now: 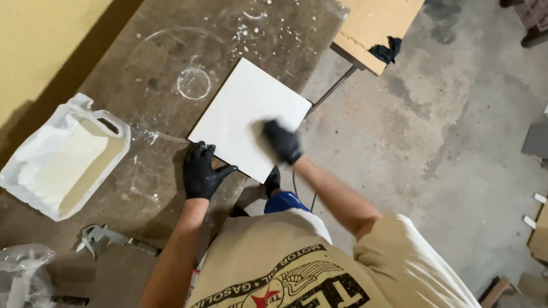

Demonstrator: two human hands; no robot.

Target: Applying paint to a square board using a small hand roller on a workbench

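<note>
Observed: 1 white square panel [249, 117] lies flat on the desk [142, 63], with its right corner past the desk edge, over the floor [434, 131]. Both hands wear black gloves.

Left hand [202, 170]: fingers spread flat, palm down at the panel's near-left edge, gripping nothing, pressing partly on the panel and partly on the desk.

Right hand [281, 141]: motion-blurred, on the panel's top face near its right side. Whether it is closed on a cloth or pad cannot be told; it appears loosely curled and in a rubbing pass.

Surroundings: a cut-open white jug [63, 159] lies on its side well left of the panel; a metal spray gun [105, 236] lies near the left forearm; a clear bag [23, 274] sits at lower left. White rings and spatter mark the desk.

Judgement on method: the overhanging corner is the weak point, so bracing pressure belongs over the supported part. Strokes are best kept even and overlapping, directed away from the bracing hand. The desk spatter could foul the face, so the panel is better not slid across it.
</note>
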